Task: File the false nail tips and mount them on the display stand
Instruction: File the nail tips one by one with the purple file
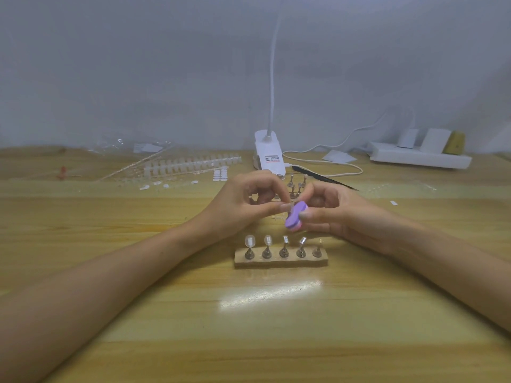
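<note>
Just behind the display stand (280, 261), the left hand (249, 201) pinches a nail tip (290, 208) against the purple file (296, 219) gripped by the right hand (336, 215); mounting it probably comes next.

table (276, 327) | middle: display stand (281, 261) | back edge: lamp (268, 154) | back right: power strip (420, 158) | back left: nail tip strips (190, 164)

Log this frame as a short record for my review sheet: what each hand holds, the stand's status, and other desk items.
left: left hand pinches a small nail tip
right: right hand grips a purple file block against that tip
stand: display stand, five holders, nearer the camera than the hands
mounted: two clear tips on the two leftmost holders; others unclear
behind: spare holders, clip lamp, nail strips, power strip
</note>
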